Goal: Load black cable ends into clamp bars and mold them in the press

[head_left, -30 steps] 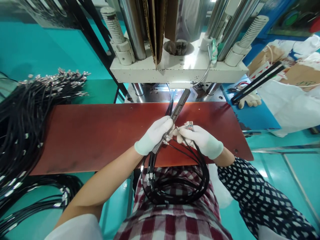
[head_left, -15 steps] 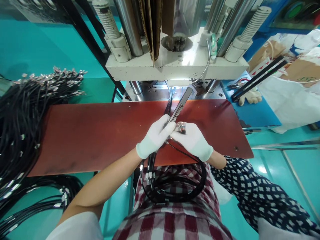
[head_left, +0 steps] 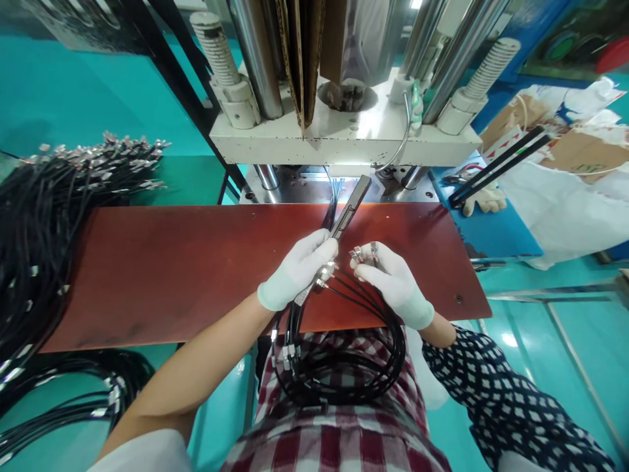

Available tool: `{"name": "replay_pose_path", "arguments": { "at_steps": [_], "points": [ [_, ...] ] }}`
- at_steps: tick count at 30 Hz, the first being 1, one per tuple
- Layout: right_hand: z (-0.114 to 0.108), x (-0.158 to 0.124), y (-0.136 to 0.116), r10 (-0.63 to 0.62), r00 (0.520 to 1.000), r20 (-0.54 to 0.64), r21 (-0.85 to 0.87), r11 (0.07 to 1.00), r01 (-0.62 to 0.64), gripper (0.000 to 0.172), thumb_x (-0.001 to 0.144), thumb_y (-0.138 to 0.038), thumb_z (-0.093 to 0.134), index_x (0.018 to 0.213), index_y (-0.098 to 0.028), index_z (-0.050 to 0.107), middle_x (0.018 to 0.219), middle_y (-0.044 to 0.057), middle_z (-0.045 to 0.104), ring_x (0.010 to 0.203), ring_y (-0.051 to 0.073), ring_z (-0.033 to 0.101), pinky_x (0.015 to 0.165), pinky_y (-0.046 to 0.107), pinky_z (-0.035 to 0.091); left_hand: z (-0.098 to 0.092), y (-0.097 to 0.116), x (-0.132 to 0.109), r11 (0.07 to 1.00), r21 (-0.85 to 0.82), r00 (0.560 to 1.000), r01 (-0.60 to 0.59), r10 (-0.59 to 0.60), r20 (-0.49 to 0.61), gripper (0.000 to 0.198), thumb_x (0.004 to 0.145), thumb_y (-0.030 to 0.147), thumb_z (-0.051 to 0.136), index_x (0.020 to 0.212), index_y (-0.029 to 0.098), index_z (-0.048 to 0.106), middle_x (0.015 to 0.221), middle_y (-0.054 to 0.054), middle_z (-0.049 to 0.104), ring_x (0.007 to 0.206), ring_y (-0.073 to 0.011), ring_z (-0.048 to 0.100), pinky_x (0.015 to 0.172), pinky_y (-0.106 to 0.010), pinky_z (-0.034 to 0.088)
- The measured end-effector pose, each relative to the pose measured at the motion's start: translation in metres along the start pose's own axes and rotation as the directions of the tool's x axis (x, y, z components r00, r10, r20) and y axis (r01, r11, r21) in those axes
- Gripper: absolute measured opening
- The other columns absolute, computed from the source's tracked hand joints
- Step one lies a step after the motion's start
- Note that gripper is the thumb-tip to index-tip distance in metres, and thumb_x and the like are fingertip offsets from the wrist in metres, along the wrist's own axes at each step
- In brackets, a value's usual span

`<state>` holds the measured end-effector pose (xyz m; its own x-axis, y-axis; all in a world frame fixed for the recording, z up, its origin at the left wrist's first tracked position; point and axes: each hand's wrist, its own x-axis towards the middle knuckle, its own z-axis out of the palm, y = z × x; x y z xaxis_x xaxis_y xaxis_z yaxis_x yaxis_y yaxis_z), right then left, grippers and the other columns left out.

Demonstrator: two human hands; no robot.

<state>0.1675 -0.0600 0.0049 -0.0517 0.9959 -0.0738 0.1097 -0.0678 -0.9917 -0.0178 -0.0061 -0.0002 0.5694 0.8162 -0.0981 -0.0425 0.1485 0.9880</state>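
Observation:
My gloved left hand (head_left: 302,265) is closed around a long flat metal bar (head_left: 350,208) with slots, which slants up and to the right over the board. Several small metal connectors (head_left: 325,272) on black cable ends show at the bar's lower part, beside my left thumb. My gloved right hand (head_left: 390,282), a little to the right and apart from the bar, has its fingers curled around cable ends with shiny metal connectors (head_left: 357,254). From both hands the cables run down into a coiled bundle of black cables (head_left: 339,390) on my lap.
A reddish-brown board (head_left: 187,269) spans the front of a white press (head_left: 344,147) with steel columns. Blue-white wires (head_left: 335,190) emerge beneath the press. A heap of black cables (head_left: 44,229) lies at the left. On the right are black bars (head_left: 501,167) and a spare glove (head_left: 484,198).
My right hand has moved right, away from the bar, with connectors between its fingers. The left hand keeps the bar, and connectors at its lower part now show.

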Motion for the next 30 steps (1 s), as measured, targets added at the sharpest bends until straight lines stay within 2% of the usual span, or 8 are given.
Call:
{"name": "replay_pose_path", "arguments": {
  "at_steps": [4, 7, 11, 17, 19, 23, 27, 30],
  "points": [
    [-0.001, 0.002, 0.000, 0.055, 0.998, 0.023, 0.047, 0.997, -0.056, 0.018, 0.085, -0.028, 0.059, 0.098, -0.015, 0.062, 0.073, -0.002, 0.056, 0.064, 0.011, 0.048, 0.064, 0.027, 0.042, 0.000, -0.002, 0.000, 0.999, -0.031, 1.000, 0.012, -0.011, 0.027, 0.037, 0.094, 0.053, 0.051, 0.086, 0.017, 0.046, 0.072, 0.003, 0.045, 0.055, -0.0068, 0.041, 0.046, -0.020, 0.034],
    [0.001, 0.004, -0.004, 0.071, 0.996, 0.050, -0.013, 0.997, -0.071, 0.018, 0.087, -0.031, 0.058, 0.084, -0.015, 0.063, 0.063, -0.003, 0.053, 0.058, 0.010, 0.045, 0.060, 0.026, 0.039, 0.000, -0.001, 0.001, 1.000, -0.014, 0.999, 0.015, -0.014, 0.040, 0.038, 0.095, 0.053, 0.050, 0.084, 0.017, 0.047, 0.068, 0.003, 0.047, 0.054, -0.0068, 0.042, 0.047, -0.019, 0.036],
    [0.007, 0.009, -0.009, 0.034, 0.998, 0.050, -0.127, 0.992, -0.028, 0.023, 0.086, -0.030, 0.060, 0.068, -0.016, 0.062, 0.058, -0.004, 0.052, 0.055, 0.009, 0.045, 0.057, 0.025, 0.038, 0.000, -0.001, 0.001, 1.000, -0.010, 0.998, 0.023, -0.022, 0.063, 0.040, 0.095, 0.054, 0.048, 0.083, 0.016, 0.047, 0.066, 0.002, 0.049, 0.053, -0.0074, 0.043, 0.047, -0.020, 0.038],
    [0.016, 0.014, -0.011, 0.072, 0.997, 0.032, -0.010, 0.997, -0.071, 0.025, 0.084, -0.035, 0.064, 0.068, -0.017, 0.058, 0.060, -0.004, 0.055, 0.054, 0.009, 0.046, 0.053, 0.024, 0.037, 0.001, 0.000, 0.000, 0.999, -0.010, 0.998, 0.042, -0.041, 0.056, 0.041, 0.094, 0.057, 0.046, 0.082, 0.018, 0.043, 0.068, 0.002, 0.049, 0.055, -0.0093, 0.046, 0.046, -0.021, 0.038],
    [0.018, 0.013, -0.012, 0.082, 0.997, 0.010, -0.025, 0.996, -0.081, 0.024, 0.084, -0.035, 0.063, 0.068, -0.017, 0.057, 0.059, -0.004, 0.054, 0.055, 0.009, 0.046, 0.055, 0.024, 0.038, 0.002, 0.001, -0.001, 0.999, 0.032, 0.999, 0.030, -0.031, 0.044, 0.041, 0.095, 0.056, 0.046, 0.082, 0.018, 0.044, 0.068, 0.002, 0.048, 0.055, -0.0090, 0.044, 0.047, -0.021, 0.038],
    [0.020, 0.012, -0.012, 0.074, 0.995, -0.061, -0.111, 0.991, -0.081, 0.018, 0.081, -0.028, 0.062, 0.069, -0.018, 0.055, 0.060, -0.004, 0.054, 0.057, 0.009, 0.046, 0.058, 0.024, 0.038, 0.004, 0.000, -0.002, 0.976, 0.208, 0.996, -0.065, 0.076, -0.045, 0.038, 0.095, 0.052, 0.050, 0.081, 0.018, 0.045, 0.067, 0.003, 0.045, 0.056, -0.0080, 0.040, 0.050, -0.020, 0.036],
    [0.014, 0.013, -0.011, 0.158, 0.987, 0.041, 0.029, 0.987, -0.159, 0.019, 0.080, -0.031, 0.062, 0.070, -0.018, 0.054, 0.061, -0.004, 0.053, 0.055, 0.009, 0.044, 0.053, 0.023, 0.036, 0.008, -0.004, -0.002, 0.997, 0.073, 1.000, 0.001, -0.001, 0.002, 0.038, 0.095, 0.056, 0.046, 0.087, 0.018, 0.046, 0.069, 0.002, 0.048, 0.054, -0.0084, 0.043, 0.049, -0.021, 0.038],
    [0.012, 0.015, -0.011, 0.158, 0.985, 0.075, 0.085, 0.983, -0.164, 0.022, 0.080, -0.034, 0.063, 0.070, -0.018, 0.053, 0.061, -0.004, 0.052, 0.054, 0.009, 0.043, 0.052, 0.023, 0.035, 0.009, -0.006, -0.002, 0.999, -0.011, 0.999, 0.037, -0.037, 0.035, 0.040, 0.096, 0.058, 0.043, 0.090, 0.018, 0.046, 0.069, 0.002, 0.050, 0.053, -0.0084, 0.043, 0.047, -0.021, 0.037]
  ]
}}
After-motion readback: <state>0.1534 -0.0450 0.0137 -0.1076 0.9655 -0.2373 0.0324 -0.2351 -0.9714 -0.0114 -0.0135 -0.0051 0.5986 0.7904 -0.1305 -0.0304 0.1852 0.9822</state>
